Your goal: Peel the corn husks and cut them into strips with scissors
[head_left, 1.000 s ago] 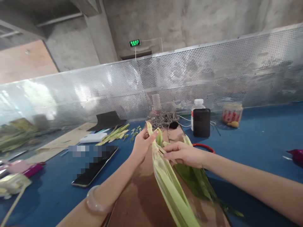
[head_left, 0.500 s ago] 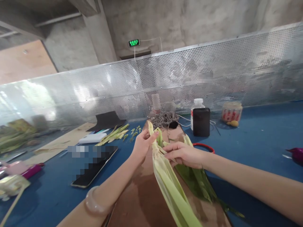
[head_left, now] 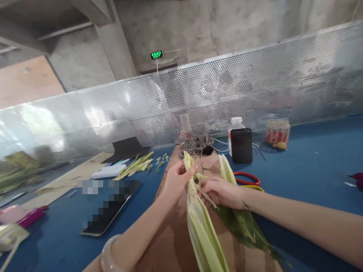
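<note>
A bundle of pale green husk leaves (head_left: 202, 230) hangs toward the lower edge, bound at a narrow neck. My left hand (head_left: 178, 181) pinches the bundle's top end just above that neck. Close on its right, my right hand (head_left: 221, 192) has its fingers closed on a thin husk strip (head_left: 208, 197) beside the neck. Darker green husks (head_left: 241, 226) lie beneath my right wrist, and a pale husk tip (head_left: 226, 168) stands out behind that hand. Everything is over a brown cardboard sheet (head_left: 167, 245).
Grey cord (head_left: 195, 145) is piled at the cardboard's far end. Right of it are a white bottle (head_left: 236, 122), a black upright device (head_left: 241, 146), red scissor handles (head_left: 248, 174) and a jar (head_left: 278, 132). A phone (head_left: 109, 213) and leaf strips (head_left: 136, 165) lie left.
Both hands and the bundle's top have shifted slightly right and down. The thin strip now points out below my right fingers, and a yellow loop shows by the red handles.
</note>
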`<control>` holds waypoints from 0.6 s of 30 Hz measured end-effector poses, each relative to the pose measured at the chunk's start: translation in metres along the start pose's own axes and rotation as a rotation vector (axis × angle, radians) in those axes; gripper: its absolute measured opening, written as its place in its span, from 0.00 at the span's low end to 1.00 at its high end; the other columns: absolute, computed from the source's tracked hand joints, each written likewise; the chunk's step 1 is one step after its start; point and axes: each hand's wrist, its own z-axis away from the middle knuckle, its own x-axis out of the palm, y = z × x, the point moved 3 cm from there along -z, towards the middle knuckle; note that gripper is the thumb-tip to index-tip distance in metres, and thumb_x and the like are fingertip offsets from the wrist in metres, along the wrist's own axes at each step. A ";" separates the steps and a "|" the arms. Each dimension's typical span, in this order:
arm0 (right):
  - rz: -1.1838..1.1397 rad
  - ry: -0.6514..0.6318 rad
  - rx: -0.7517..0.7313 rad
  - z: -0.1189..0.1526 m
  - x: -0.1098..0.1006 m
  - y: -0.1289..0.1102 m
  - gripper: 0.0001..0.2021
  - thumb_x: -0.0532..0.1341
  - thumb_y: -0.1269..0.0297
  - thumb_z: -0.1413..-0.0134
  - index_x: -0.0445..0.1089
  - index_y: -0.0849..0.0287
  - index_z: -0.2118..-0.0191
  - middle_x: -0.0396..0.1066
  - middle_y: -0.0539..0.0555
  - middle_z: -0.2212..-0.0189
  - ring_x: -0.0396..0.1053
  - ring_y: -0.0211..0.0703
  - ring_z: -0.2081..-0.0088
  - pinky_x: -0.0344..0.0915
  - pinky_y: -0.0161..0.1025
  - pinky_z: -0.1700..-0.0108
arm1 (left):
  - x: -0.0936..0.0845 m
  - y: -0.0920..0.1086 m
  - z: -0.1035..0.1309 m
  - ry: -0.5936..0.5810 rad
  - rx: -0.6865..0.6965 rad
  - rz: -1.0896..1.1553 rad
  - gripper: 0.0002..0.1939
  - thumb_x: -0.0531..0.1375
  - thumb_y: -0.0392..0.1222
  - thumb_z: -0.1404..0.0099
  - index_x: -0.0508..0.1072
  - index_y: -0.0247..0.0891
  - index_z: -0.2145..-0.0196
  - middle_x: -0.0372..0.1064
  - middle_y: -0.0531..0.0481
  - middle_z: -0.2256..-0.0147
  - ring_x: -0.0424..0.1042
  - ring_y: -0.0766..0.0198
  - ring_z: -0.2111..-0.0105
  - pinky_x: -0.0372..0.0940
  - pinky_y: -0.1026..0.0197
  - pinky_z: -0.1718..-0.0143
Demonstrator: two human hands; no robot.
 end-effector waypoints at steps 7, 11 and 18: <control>0.011 -0.088 -0.017 0.000 -0.004 0.001 0.20 0.48 0.77 0.72 0.71 0.67 0.69 0.72 0.56 0.74 0.69 0.39 0.75 0.65 0.34 0.75 | -0.002 0.001 0.000 0.034 -0.127 0.100 0.13 0.62 0.44 0.53 0.69 0.34 0.70 0.61 0.57 0.81 0.59 0.71 0.82 0.56 0.68 0.79; 0.014 -0.040 -0.053 -0.002 -0.007 0.004 0.09 0.56 0.76 0.61 0.71 0.67 0.70 0.71 0.55 0.77 0.69 0.37 0.77 0.66 0.35 0.73 | -0.003 -0.001 -0.001 0.012 -0.102 0.077 0.12 0.62 0.45 0.52 0.68 0.35 0.73 0.61 0.57 0.81 0.59 0.71 0.82 0.56 0.68 0.79; 0.125 -0.051 -0.058 -0.005 -0.003 0.006 0.10 0.64 0.63 0.57 0.70 0.66 0.71 0.66 0.49 0.79 0.65 0.31 0.77 0.66 0.33 0.71 | -0.002 -0.004 -0.001 0.011 -0.059 0.029 0.12 0.61 0.47 0.51 0.65 0.35 0.77 0.60 0.57 0.82 0.58 0.72 0.82 0.54 0.68 0.80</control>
